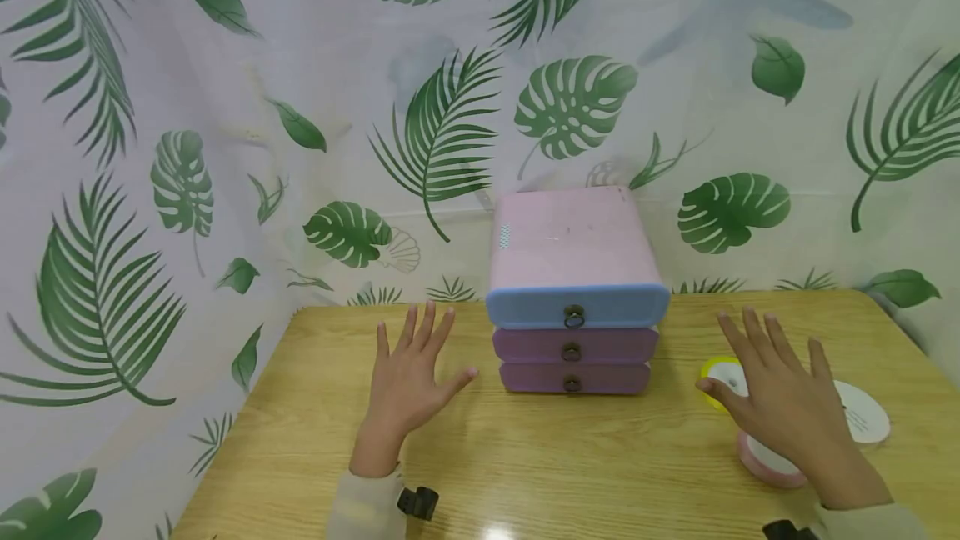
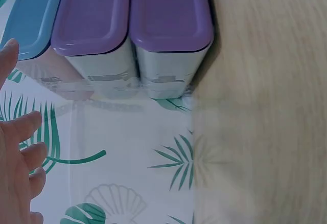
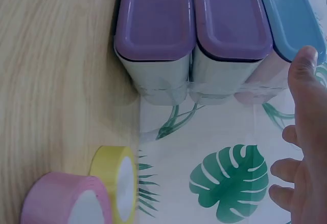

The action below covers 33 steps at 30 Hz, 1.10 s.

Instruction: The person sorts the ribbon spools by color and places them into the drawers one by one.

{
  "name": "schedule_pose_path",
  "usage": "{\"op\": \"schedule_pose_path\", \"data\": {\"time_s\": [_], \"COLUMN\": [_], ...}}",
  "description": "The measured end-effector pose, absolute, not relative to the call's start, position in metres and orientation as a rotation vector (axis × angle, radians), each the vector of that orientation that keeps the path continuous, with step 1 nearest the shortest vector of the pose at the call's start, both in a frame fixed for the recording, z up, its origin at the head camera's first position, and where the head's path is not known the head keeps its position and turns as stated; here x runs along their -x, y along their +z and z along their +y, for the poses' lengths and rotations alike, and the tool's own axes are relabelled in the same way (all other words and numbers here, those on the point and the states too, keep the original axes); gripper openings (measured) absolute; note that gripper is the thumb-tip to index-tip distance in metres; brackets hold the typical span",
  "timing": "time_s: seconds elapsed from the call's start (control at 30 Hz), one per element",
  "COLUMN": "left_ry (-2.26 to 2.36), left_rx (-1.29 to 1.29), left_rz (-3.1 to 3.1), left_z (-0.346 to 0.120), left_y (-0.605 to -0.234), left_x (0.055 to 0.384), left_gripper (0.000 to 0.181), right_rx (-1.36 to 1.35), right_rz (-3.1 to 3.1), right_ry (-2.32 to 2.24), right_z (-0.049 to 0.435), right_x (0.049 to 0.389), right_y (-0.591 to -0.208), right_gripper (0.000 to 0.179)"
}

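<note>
A small drawer box (image 1: 570, 240) with a pink top stands at the back of the table, its blue top drawer (image 1: 525, 307) above two purple drawers (image 1: 525, 346). All three fronts look closed, each with a ring pull. To the left of the box, my left hand (image 1: 408, 386) is held with spread fingers and grips nothing. My right hand (image 1: 787, 407) is spread likewise on the right side, over a yellow roll of tape (image 3: 112, 175) and a pink roll of tape (image 3: 64, 198). It partly hides both in the head view. Whether it touches them cannot be told.
A flat white oval thing (image 1: 866, 413) with small dark marks lies at the right, partly behind my right hand. The wooden table (image 1: 300, 432) meets a leaf-patterned cloth (image 1: 247, 107) at the back and left. Dark wrist straps (image 1: 420, 503) sit near my sleeves.
</note>
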<state>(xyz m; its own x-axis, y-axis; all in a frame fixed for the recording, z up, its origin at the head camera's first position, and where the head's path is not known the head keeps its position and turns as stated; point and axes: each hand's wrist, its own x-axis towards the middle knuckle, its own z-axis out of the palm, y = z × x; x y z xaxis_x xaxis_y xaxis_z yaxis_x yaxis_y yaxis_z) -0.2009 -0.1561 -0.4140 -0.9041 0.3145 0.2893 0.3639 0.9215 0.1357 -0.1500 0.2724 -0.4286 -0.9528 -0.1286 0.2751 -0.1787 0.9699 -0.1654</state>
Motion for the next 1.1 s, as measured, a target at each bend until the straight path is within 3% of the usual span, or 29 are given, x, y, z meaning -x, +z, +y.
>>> {"op": "schedule_pose_path", "data": {"time_s": [0.2, 0.5, 1.1], "left_ry": [-0.259, -0.268, -0.420], "left_rx": [0.502, 0.558, 0.644], "left_rz": [-2.825, -2.790, -2.739], "left_z": [-0.155, -0.150, -0.128], "left_y": [-0.399, -0.377, -0.331], "left_x": [0.206, 0.215, 0.235], "left_gripper": [0.086, 0.106, 0.103], "right_rx": [-0.252, -0.328, -0.509], "right_rz": [-2.818, -2.723, -2.349], "right_ry": [0.237, 0.237, 0.191], "right_z": [0.268, 0.254, 0.217], "right_x": [0.149, 0.145, 0.144], "right_y": [-0.416, -0.395, -0.376], "right_gripper": [0.089, 0.089, 0.093]}}
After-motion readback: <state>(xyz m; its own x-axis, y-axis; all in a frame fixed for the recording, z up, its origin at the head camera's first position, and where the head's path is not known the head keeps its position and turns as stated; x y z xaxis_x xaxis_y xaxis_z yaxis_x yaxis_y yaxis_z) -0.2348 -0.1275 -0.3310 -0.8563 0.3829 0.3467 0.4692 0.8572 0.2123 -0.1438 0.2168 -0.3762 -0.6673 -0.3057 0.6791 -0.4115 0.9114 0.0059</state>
